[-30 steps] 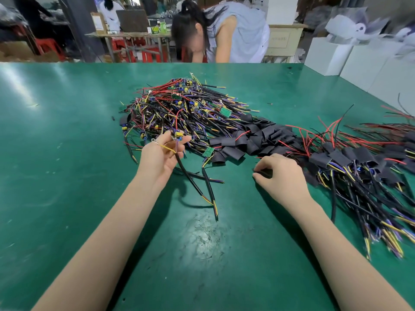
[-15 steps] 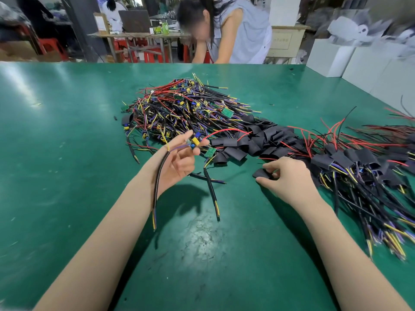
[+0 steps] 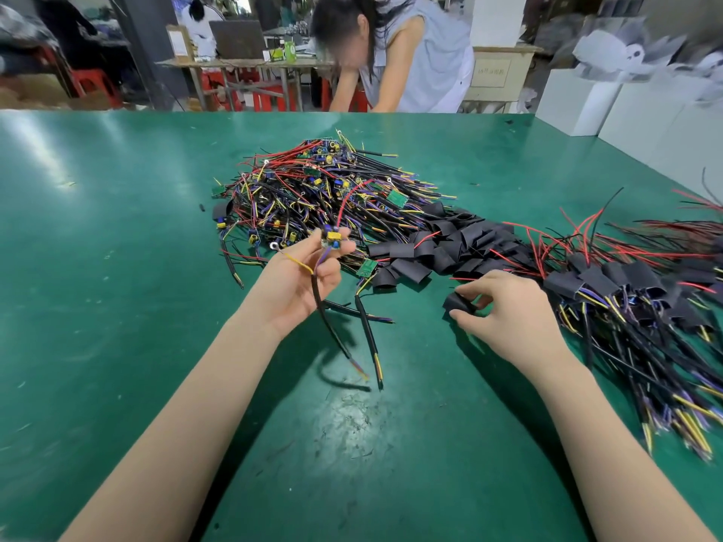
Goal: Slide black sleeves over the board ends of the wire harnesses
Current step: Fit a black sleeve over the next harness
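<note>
Left hand (image 3: 301,279): raised off the green table (image 3: 117,307), pinching one wire harness (image 3: 324,303) just below its small board end (image 3: 332,239).
Harness axis: board end up and away, black cable trailing down toward the body.
Right hand (image 3: 504,307): low on the table, fingertips pinching a single black sleeve (image 3: 457,303).
Sleeve from board: to the right and lower, well apart; mouth direction unclear.
Likely next: sleeve up and leftward to the board end.
Stock: loose sleeve pile (image 3: 442,244) just beyond; unsleeved heap (image 3: 313,193) behind; sleeved harnesses (image 3: 633,291) at right.
</note>
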Motion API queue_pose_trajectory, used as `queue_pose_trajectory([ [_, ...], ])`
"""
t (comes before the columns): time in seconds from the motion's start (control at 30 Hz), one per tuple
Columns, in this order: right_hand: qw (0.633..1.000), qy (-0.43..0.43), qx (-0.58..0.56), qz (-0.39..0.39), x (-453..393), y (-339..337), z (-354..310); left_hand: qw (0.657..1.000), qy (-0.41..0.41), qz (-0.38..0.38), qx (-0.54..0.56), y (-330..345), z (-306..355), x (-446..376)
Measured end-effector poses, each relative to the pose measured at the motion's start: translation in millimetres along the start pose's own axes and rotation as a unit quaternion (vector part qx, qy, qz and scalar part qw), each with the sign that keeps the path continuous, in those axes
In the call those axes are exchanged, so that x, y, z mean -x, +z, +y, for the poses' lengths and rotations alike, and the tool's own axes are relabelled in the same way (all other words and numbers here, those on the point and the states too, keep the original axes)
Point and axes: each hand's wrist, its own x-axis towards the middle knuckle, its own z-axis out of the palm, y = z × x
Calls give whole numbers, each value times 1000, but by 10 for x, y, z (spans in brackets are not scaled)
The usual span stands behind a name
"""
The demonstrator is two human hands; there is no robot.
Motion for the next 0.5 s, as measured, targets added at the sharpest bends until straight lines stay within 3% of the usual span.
queue_pose_trajectory([
  [0.1,993,-27,-112,35,14,-39,-65,991,62,34,110,11,89,14],
  [0.2,977,-95,-192,20,52,-43,-192,965,88,51,241,-50,196,30],
  [0.37,960,-161,-223,-54,126,70,-379,937,77,92,327,-136,195,43],
  [0.5,961,-169,-208,-61,147,144,-470,926,66,87,360,-134,196,60],
])
